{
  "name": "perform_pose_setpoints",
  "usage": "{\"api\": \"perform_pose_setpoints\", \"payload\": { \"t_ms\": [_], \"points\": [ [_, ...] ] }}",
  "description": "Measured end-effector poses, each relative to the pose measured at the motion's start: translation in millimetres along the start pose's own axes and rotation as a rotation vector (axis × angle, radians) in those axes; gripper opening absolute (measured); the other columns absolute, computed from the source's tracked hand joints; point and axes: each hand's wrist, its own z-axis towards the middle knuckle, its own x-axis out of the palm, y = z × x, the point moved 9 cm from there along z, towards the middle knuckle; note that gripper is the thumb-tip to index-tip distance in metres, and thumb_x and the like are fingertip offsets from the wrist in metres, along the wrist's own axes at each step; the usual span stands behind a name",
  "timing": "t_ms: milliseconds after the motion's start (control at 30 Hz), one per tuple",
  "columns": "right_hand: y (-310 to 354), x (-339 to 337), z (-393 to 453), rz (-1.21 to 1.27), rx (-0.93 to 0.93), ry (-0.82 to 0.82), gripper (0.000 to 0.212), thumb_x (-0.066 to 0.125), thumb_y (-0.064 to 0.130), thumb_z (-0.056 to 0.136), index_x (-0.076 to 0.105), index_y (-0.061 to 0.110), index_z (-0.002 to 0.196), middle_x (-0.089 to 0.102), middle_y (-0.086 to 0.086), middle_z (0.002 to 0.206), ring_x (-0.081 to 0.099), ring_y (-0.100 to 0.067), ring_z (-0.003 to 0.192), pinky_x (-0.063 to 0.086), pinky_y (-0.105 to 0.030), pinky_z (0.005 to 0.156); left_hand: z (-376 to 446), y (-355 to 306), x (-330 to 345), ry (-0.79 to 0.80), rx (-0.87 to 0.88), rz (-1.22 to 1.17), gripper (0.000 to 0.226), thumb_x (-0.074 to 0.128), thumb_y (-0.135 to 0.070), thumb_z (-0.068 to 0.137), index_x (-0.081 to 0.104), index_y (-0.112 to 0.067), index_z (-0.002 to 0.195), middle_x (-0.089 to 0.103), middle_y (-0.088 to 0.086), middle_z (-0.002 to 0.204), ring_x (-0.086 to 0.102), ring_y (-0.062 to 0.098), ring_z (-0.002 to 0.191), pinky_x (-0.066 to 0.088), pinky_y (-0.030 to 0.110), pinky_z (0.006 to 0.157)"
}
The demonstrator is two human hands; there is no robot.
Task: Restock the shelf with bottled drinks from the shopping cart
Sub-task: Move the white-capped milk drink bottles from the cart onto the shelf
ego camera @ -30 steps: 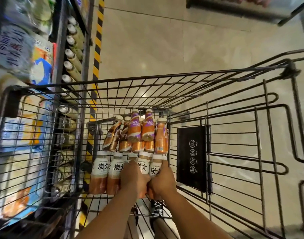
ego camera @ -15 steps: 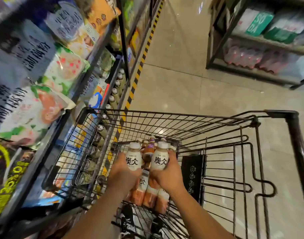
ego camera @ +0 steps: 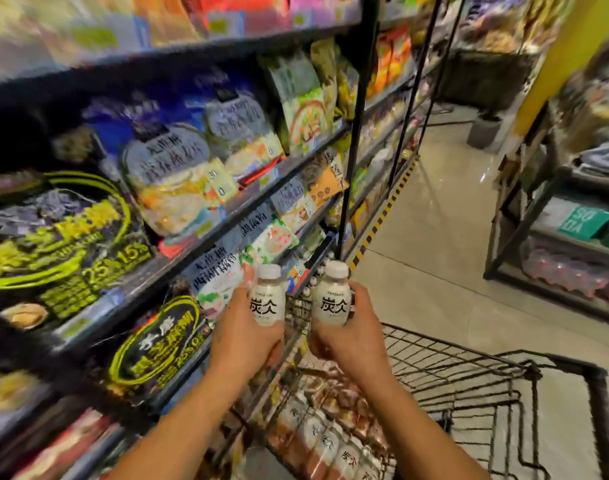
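The person's left hand (ego camera: pixel 245 336) is gripping a white-capped bottle (ego camera: pixel 267 296) upright, fingers curled around its lower body, with the black characters on its white label facing the camera. The right hand (ego camera: pixel 352 332) is gripping a second bottle (ego camera: pixel 333 295) of the same kind, also upright, thumb and fingers wrapped around its sides. Both bottles are sitting above the near-left corner of the wire shopping cart (ego camera: pixel 469 370), level with each other and slightly apart, with the left-hand one closer to the shelf (ego camera: pixel 227 206) that is running along the cart's left side. Down inside the cart, below the two forearms, more bottles (ego camera: pixel 334 434) with brown bodies and white labels are lying packed together, though blur is making their count hard to tell. The shelf beside the cart is carrying rows of bagged snacks (ego camera: pixel 178 174), most of them smeared by motion. Ahead of the cart, a yellow-and-black striped strip (ego camera: pixel 382 216) is running along the floor at the shelf's foot, and to the cart's right a second rack (ego camera: pixel 555 244) is holding packs of pink bottles (ego camera: pixel 566 275) on its lowest level.
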Motion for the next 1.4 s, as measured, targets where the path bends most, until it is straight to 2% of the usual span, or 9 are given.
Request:
{"api": "perform_pose_setpoints", "payload": {
  "t_ms": [133, 467, 533, 700, 833, 1033, 1167, 1300, 1400],
  "points": [
    [82, 14, -17, 0.076, -0.129, 0.056, 0.062, 0.084, 0.024, 0.069, 0.053, 0.044, 0.119, 0.072, 0.01, 0.096, 0.07, -0.002, 0.08, 0.064, -0.044, 0.07, -21, -19, -90, -0.134, 0.028, -0.051, 0.054, 0.075, -0.047, 0.067, 0.053, -0.03, 0.113, 0.069, -0.003, 0.101, 0.067, 0.025, 0.091, 0.056, 0.044, 0.075],
    [239, 70, -140, 0.125, -0.419, 0.193, 0.07, 0.081, 0.001, 0.067, 0.052, 0.05, 0.107, 0.069, 0.021, 0.085, 0.065, 0.01, 0.078, 0.048, -0.009, 0.057, -129, -9, -279, -0.411, 0.121, -0.108, 0.047, 0.084, -0.035, 0.07, 0.054, -0.041, 0.105, 0.065, -0.02, 0.091, 0.061, -0.004, 0.081, 0.043, 0.02, 0.062],
    [261, 85, -170, 0.142, -0.446, 0.238, 0.071, 0.084, 0.003, 0.067, 0.051, 0.051, 0.108, 0.068, 0.023, 0.086, 0.065, 0.012, 0.08, 0.049, -0.011, 0.059, -160, 7, -314, -0.445, 0.109, -0.101, 0.047, 0.086, -0.036, 0.071, 0.054, -0.042, 0.104, 0.064, -0.022, 0.09, 0.056, -0.01, 0.082, 0.041, 0.016, 0.061],
    [312, 133, -244, 0.183, -0.519, 0.345, 0.073, 0.085, 0.015, 0.067, 0.048, 0.053, 0.116, 0.071, 0.014, 0.098, 0.071, -0.007, 0.084, 0.061, -0.04, 0.069, -234, 45, -405, -0.573, 0.074, -0.116, 0.046, 0.085, -0.037, 0.071, 0.055, -0.043, 0.105, 0.066, -0.022, 0.092, 0.063, -0.004, 0.085, 0.052, 0.026, 0.067],
    [359, 170, -304, 0.208, -0.586, 0.436, 0.075, 0.087, 0.014, 0.069, 0.047, 0.048, 0.122, 0.067, 0.022, 0.102, 0.066, 0.006, 0.088, 0.058, -0.03, 0.072, -281, 62, -478, -0.671, 0.056, -0.099, 0.045, 0.085, -0.039, 0.075, 0.054, -0.04, 0.108, 0.064, -0.021, 0.097, 0.062, 0.001, 0.088, 0.055, 0.033, 0.07],
    [419, 236, -367, 0.256, -0.651, 0.561, 0.077, 0.086, 0.018, 0.063, 0.049, 0.051, 0.122, 0.071, 0.015, 0.104, 0.071, -0.004, 0.089, 0.063, -0.04, 0.077, -337, 103, -571, -0.835, -0.024, -0.059, 0.048, 0.089, -0.036, 0.073, 0.059, -0.034, 0.111, 0.063, -0.023, 0.093, 0.057, -0.011, 0.082, 0.042, 0.008, 0.057],
    [448, 281, -398, 0.282, -0.693, 0.67, 0.077, 0.087, 0.012, 0.064, 0.049, 0.053, 0.117, 0.07, 0.017, 0.102, 0.069, -0.003, 0.09, 0.063, -0.035, 0.072, -361, 142, -616, -0.957, -0.127, -0.032, 0.048, 0.089, -0.04, 0.067, 0.063, -0.033, 0.107, 0.07, -0.014, 0.097, 0.068, 0.006, 0.087, 0.051, 0.026, 0.069],
    [470, 323, -415, 0.309, -0.711, 0.758, 0.077, 0.087, 0.011, 0.066, 0.05, 0.047, 0.124, 0.07, 0.017, 0.107, 0.07, -0.003, 0.094, 0.061, -0.032, 0.076, -372, 171, -648, -1.025, -0.206, 0.007, 0.045, 0.088, -0.042, 0.067, 0.063, -0.031, 0.103, 0.071, -0.013, 0.093, 0.067, 0.005, 0.083, 0.049, 0.024, 0.062],
    [484, 349, -419, 0.333, -0.727, 0.79, 0.071, 0.087, 0.011, 0.066, 0.051, 0.054, 0.109, 0.069, 0.019, 0.101, 0.069, 0.003, 0.088, 0.06, -0.026, 0.074, -373, 190, -668, -1.078, -0.266, 0.011, 0.044, 0.089, -0.044, 0.062, 0.063, -0.028, 0.094, 0.072, -0.009, 0.089, 0.069, 0.012, 0.082, 0.056, 0.036, 0.07]
  ]
}}
